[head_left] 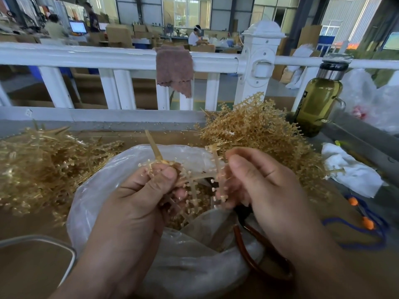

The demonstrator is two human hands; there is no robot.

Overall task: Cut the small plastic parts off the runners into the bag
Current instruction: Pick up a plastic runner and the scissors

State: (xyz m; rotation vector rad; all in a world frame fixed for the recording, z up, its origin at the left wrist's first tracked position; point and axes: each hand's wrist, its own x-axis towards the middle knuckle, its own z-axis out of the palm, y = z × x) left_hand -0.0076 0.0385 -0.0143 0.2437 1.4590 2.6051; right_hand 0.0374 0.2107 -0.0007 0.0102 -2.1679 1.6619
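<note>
The left hand (140, 197) pinched a tan runner (195, 180) between thumb and curled fingers above the open clear bag (90, 197) at the worktop's (21, 221) near edge; the right hand (265, 186), fingertips touching the runner, curled round brown-handled cutters (257, 260)

Your left grip (138, 197) pinches a runner (153, 147), thumb on top. Your right grip (269, 190) curls round the cutters (239, 236), knuckles up.
</note>
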